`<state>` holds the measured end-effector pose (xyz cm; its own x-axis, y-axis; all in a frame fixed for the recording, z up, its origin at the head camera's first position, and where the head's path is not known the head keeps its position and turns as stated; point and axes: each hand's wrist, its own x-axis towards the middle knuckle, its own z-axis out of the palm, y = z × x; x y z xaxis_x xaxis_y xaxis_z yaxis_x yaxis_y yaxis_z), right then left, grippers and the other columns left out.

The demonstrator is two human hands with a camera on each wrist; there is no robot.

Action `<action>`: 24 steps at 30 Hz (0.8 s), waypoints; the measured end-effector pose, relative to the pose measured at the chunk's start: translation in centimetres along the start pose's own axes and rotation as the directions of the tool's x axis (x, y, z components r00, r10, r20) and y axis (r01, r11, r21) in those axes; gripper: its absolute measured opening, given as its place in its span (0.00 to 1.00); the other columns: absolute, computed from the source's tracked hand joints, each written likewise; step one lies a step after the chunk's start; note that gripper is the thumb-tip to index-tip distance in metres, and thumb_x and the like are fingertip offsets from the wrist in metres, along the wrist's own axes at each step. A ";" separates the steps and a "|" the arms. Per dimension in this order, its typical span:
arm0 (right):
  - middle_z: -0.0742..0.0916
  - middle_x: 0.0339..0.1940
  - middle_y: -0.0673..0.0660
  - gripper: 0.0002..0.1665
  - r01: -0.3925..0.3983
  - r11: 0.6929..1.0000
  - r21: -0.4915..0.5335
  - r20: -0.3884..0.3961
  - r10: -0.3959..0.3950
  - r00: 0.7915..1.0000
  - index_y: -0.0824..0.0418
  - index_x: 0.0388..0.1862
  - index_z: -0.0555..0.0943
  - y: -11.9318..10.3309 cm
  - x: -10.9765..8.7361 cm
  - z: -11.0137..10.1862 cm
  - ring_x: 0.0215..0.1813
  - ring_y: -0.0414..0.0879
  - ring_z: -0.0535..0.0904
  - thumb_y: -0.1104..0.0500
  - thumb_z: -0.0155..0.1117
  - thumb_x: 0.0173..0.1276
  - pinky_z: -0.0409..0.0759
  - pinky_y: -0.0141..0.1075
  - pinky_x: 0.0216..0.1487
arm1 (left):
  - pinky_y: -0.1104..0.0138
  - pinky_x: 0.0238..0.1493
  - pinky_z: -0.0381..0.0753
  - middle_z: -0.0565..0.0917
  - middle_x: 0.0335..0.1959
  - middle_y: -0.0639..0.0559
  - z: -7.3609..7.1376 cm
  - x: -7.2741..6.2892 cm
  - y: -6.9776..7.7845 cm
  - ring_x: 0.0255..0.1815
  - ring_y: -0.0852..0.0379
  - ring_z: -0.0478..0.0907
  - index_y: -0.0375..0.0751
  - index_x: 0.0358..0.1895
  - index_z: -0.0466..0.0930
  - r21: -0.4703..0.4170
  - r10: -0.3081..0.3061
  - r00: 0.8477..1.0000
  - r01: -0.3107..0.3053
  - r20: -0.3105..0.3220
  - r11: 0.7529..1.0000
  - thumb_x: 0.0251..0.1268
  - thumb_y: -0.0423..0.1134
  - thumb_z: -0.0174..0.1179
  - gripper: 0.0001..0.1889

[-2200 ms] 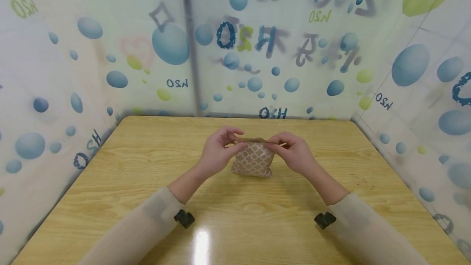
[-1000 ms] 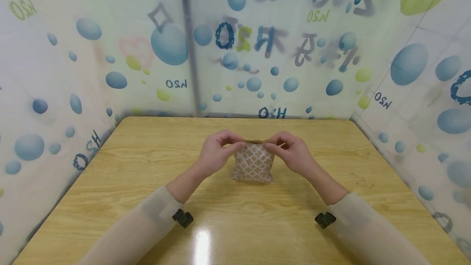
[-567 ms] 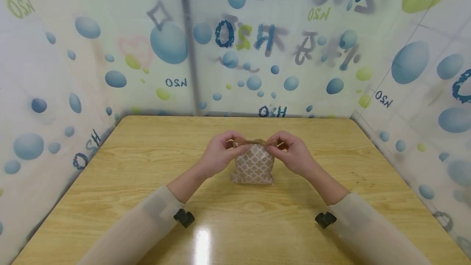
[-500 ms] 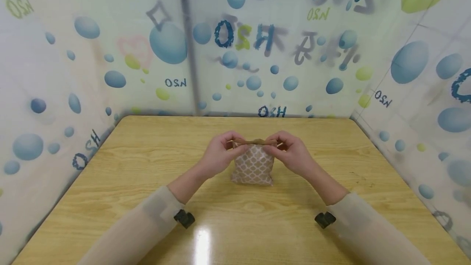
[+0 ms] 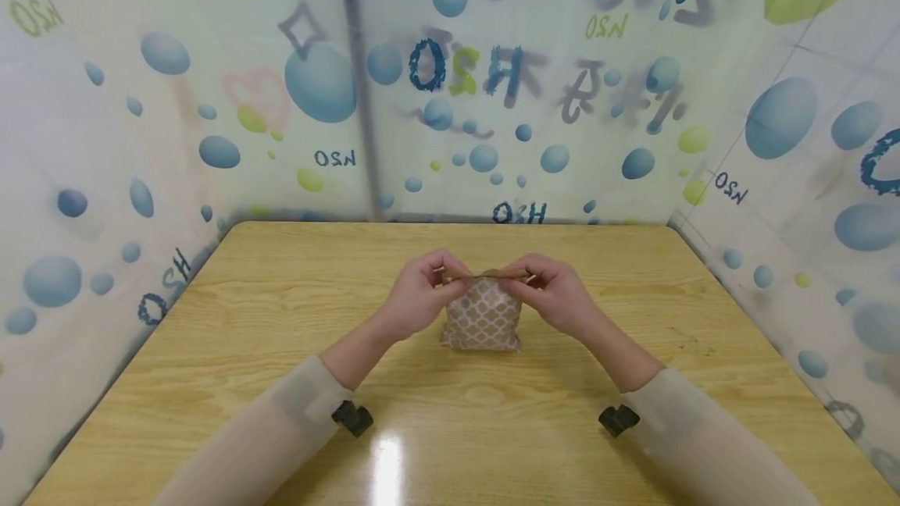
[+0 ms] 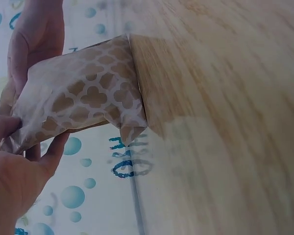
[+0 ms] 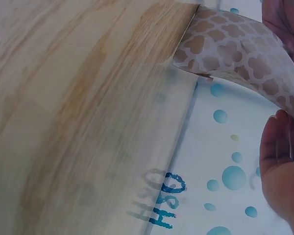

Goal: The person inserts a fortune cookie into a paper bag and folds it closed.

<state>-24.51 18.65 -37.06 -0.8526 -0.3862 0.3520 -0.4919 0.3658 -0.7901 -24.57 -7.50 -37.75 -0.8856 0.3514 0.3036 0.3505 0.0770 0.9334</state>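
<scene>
A small brown paper bag (image 5: 483, 320) with a white lattice pattern stands on the table in the middle of the head view, its bottom edge on the wood. My left hand (image 5: 419, 297) pinches the bag's top edge at the left, thumb on the near side. At the right end of that edge, my right hand (image 5: 560, 297) pinches it the same way. A strip of plain brown paper shows along the top between the fingertips. In the left wrist view the bag (image 6: 90, 90) looks slightly puffed. The right wrist view shows it bending toward the hands. Its contents are hidden.
The wooden table (image 5: 281, 311) extends around the bag on every side. Behind it rises a wall covering (image 5: 450, 155) printed with blue and green drops. Dark wrist devices sit on both sleeve cuffs (image 5: 330, 389).
Compared with about two seconds ago, the bag's bottom sits slightly nearer me and more of its front shows. The fingertips of both hands have crept closer together along the top edge.
</scene>
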 end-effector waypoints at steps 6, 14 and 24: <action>0.92 0.48 0.55 0.09 0.008 0.999 -0.047 -0.025 -0.009 1.000 0.55 0.52 0.94 0.3 -0.1 -0.3 0.43 0.40 0.84 0.62 0.72 0.79 0.86 0.32 0.44 | 0.67 0.47 0.88 0.91 0.48 0.44 -0.7 -0.1 -0.3 0.47 0.58 0.87 0.37 0.47 0.91 0.054 0.032 0.999 -0.032 0.003 0.998 0.76 0.31 0.70 0.04; 0.91 0.51 0.57 0.14 0.072 0.997 -0.022 -0.011 -0.072 0.997 0.57 0.59 0.92 0.6 -0.1 -0.4 0.45 0.39 0.83 0.65 0.70 0.79 0.85 0.31 0.44 | 0.68 0.47 0.86 0.87 0.44 0.49 -1.7 -0.4 -0.3 0.48 0.58 0.81 0.44 0.52 0.94 0.207 0.102 0.995 -0.104 0.021 0.973 0.77 0.32 0.69 0.08; 0.89 0.64 0.57 0.18 0.112 0.994 -0.007 0.122 -0.111 0.986 0.57 0.64 0.90 1.1 -0.6 -0.4 0.60 0.37 0.84 0.67 0.59 0.85 0.87 0.32 0.57 | 0.68 0.50 0.84 0.86 0.51 0.49 -1.7 -0.4 -0.8 0.53 0.55 0.79 0.45 0.52 0.94 0.224 0.123 0.992 -0.129 0.038 0.966 0.78 0.27 0.62 0.13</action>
<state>-24.64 19.59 -37.96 -0.7650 -0.5251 0.3730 -0.5856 0.3258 -0.7423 -24.99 -9.29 -38.29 -0.8234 0.3936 0.4088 0.5209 0.2385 0.8196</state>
